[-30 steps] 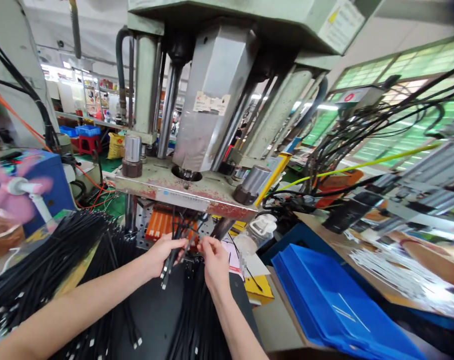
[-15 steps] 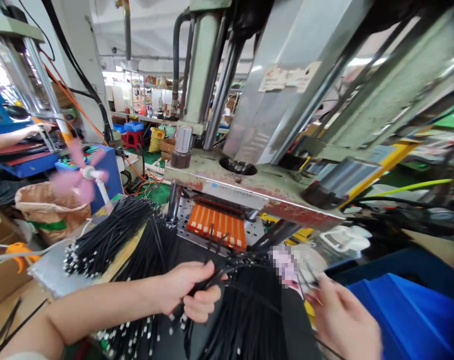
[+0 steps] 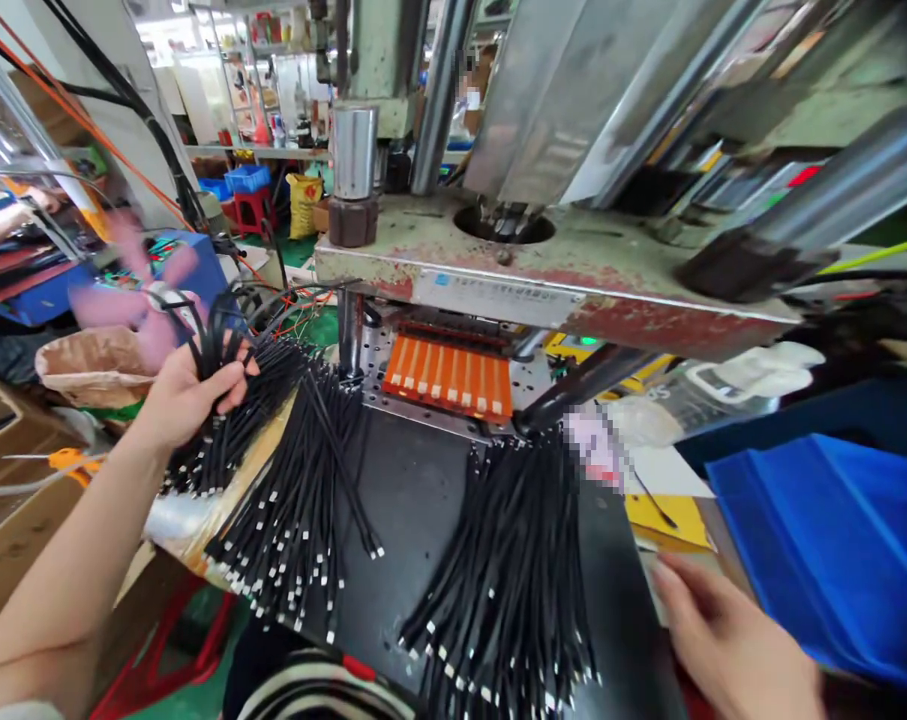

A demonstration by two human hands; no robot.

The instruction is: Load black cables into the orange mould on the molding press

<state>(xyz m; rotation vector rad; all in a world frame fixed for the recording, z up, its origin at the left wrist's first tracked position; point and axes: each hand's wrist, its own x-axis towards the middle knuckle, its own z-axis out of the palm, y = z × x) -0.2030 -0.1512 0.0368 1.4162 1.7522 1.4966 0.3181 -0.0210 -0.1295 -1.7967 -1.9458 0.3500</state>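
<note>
My left hand (image 3: 202,390) is closed around a bunch of black cables (image 3: 217,325), whose looped ends stick up above the fingers. It is over a pile of black cables (image 3: 205,450) at the left side of the bench. My right hand (image 3: 734,640) hovers by the bench's right edge, fingers loosely bent, with nothing visible in it. Two fanned bundles of black cables with pale metal ends, a left one (image 3: 295,510) and a right one (image 3: 513,560), lie on the black bench top (image 3: 400,490). Behind them, an orange slotted mould (image 3: 449,372) sits in the press (image 3: 498,270).
A pink fan (image 3: 153,300) turns close to my left hand. Blue bins (image 3: 820,560) stand at right, beside a yellow sheet (image 3: 670,520) with a thin black strand on it. Cardboard boxes (image 3: 10,500) are at left. Another person's arm (image 3: 3,225) shows at far left.
My left hand has moved left and up from the bench's middle, carrying the cables to the left pile. My right hand has moved slightly down and right. The view has tilted down.
</note>
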